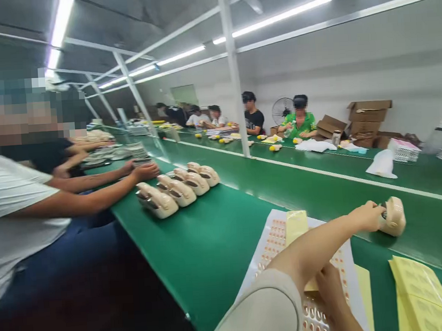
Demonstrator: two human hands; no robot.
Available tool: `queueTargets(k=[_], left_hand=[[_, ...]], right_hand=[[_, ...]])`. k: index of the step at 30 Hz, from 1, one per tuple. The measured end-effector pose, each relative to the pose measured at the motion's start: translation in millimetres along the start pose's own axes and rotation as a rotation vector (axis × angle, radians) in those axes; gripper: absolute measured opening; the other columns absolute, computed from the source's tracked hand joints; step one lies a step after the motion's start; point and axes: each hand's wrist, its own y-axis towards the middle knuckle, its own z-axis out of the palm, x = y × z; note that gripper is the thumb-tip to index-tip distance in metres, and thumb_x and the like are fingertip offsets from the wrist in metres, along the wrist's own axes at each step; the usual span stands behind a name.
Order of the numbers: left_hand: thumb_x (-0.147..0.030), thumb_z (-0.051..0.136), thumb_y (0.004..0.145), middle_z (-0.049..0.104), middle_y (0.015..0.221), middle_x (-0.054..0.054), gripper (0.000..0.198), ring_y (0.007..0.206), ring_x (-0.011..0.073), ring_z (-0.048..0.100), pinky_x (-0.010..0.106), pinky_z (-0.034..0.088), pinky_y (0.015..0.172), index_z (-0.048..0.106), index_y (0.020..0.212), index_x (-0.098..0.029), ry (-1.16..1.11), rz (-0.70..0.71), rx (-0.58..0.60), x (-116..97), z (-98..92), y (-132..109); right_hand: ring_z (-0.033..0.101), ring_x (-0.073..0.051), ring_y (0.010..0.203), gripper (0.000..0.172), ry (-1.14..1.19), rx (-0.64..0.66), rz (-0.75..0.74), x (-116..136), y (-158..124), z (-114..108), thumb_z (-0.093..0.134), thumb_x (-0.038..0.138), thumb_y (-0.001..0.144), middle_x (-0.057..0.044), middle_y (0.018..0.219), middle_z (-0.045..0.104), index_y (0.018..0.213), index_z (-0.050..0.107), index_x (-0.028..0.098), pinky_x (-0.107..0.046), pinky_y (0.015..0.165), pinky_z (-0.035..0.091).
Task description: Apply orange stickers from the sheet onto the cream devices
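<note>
My left hand (367,217) reaches out across to the right, its fingers closed on a cream plastic housing with a rounded body and a dark opening (395,217). That housing is at the conveyor belt, and whether it touches the surface is unclear. Lower down, my right hand (328,281) is over a white sheet of small orange-and-white oval stickers (273,234), partly covered by my left forearm. Its fingers are hidden. Yellow backing paper (296,223) lies on the sticker sheet.
Several similar cream housings (187,185) stand in a row at left, near a co-worker's hands (146,171) and a stack of flat pieces (140,153). Yellow sticker sheets (419,288) lie at right. A white post (233,75) rises beyond the belt (300,180). Other people sit opposite.
</note>
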Motion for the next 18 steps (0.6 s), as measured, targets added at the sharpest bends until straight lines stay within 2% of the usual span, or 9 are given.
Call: queueTargets(k=[3, 6, 8, 10, 12, 14, 16, 18], left_hand=[[-0.007, 0.063, 0.076, 0.035, 0.134, 0.014, 0.042, 0.118, 0.0245, 0.041, 0.033, 0.034, 0.101, 0.053, 0.117, -0.012, 0.027, 0.050, -0.092, 29.9, -32.9, -57.1], [-0.010, 0.066, 0.075, 0.044, 0.126, 0.011, 0.034, 0.118, 0.0200, 0.041, 0.029, 0.032, 0.102, 0.058, 0.108, -0.015, -0.003, -0.045, -0.330, 77.7, -72.5, -127.7], [-0.008, 0.065, 0.074, 0.050, 0.117, 0.009, 0.029, 0.108, 0.0179, 0.048, 0.028, 0.038, 0.096, 0.059, 0.102, -0.016, -0.048, -0.197, -0.553, 113.3, -99.9, -184.4], [-0.007, 0.060, 0.078, 0.053, 0.108, 0.009, 0.022, 0.089, 0.0160, 0.055, 0.032, 0.044, 0.089, 0.058, 0.099, -0.013, -0.098, -0.404, -0.815, 146.9, -125.8, -246.5], [-0.008, 0.057, 0.081, 0.053, 0.102, 0.008, 0.018, 0.084, 0.0170, 0.055, 0.038, 0.046, 0.085, 0.055, 0.099, -0.010, -0.146, -0.620, -1.065, 175.5, -148.6, -308.7], [-0.008, 0.055, 0.083, 0.053, 0.100, 0.008, 0.018, 0.086, 0.0183, 0.054, 0.038, 0.047, 0.081, 0.053, 0.101, -0.009, -0.192, -0.806, -1.283, 197.6, -167.4, -364.0], [-0.007, 0.059, 0.079, 0.051, 0.102, 0.008, 0.023, 0.090, 0.0197, 0.053, 0.038, 0.047, 0.082, 0.052, 0.101, -0.009, -0.225, -0.959, -1.467, 213.0, -182.5, -406.6], [-0.005, 0.062, 0.077, 0.048, 0.108, 0.009, 0.032, 0.095, 0.0210, 0.051, 0.036, 0.047, 0.080, 0.050, 0.105, -0.010, -0.277, -1.053, -1.604, 222.3, -194.7, -433.7]], right_hand=[[0.054, -0.023, 0.061, 0.053, 0.000, 0.021, 0.000, 2.5, 2.0, -6.5, 0.037, 0.065, 0.073, -0.008, 0.061, 0.059, 0.054, 0.054, 0.018, -0.031, 0.052, 0.041], [0.056, -0.024, 0.067, 0.053, -0.016, 0.041, 0.052, 3.4, 3.2, -14.1, 0.040, 0.068, 0.067, -0.009, 0.072, 0.064, 0.059, 0.060, 0.019, -0.031, 0.056, 0.044], [0.058, -0.026, 0.074, 0.053, -0.026, 0.076, 0.089, 2.9, 3.7, -18.3, 0.044, 0.069, 0.064, -0.008, 0.081, 0.066, 0.061, 0.063, 0.019, -0.030, 0.058, 0.046], [0.059, -0.027, 0.078, 0.052, -0.042, 0.089, 0.104, 2.5, 3.5, -21.4, 0.047, 0.070, 0.060, -0.008, 0.085, 0.067, 0.061, 0.065, 0.021, -0.031, 0.061, 0.048], [0.059, -0.028, 0.081, 0.052, -0.055, 0.067, 0.103, 3.1, 2.8, -23.2, 0.048, 0.070, 0.060, -0.007, 0.086, 0.067, 0.061, 0.066, 0.022, -0.031, 0.063, 0.048], [0.059, -0.029, 0.083, 0.052, -0.064, 0.051, 0.108, 4.0, 2.0, -24.1, 0.047, 0.071, 0.060, -0.007, 0.087, 0.067, 0.062, 0.067, 0.022, -0.032, 0.065, 0.049], [0.059, -0.029, 0.085, 0.053, -0.076, 0.064, 0.119, 4.5, 1.3, -24.3, 0.048, 0.071, 0.060, -0.007, 0.087, 0.067, 0.064, 0.068, 0.023, -0.032, 0.067, 0.049], [0.058, -0.029, 0.086, 0.054, -0.089, 0.052, 0.112, 4.5, 0.8, -24.0, 0.047, 0.072, 0.061, -0.007, 0.087, 0.067, 0.065, 0.068, 0.023, -0.032, 0.068, 0.048]])
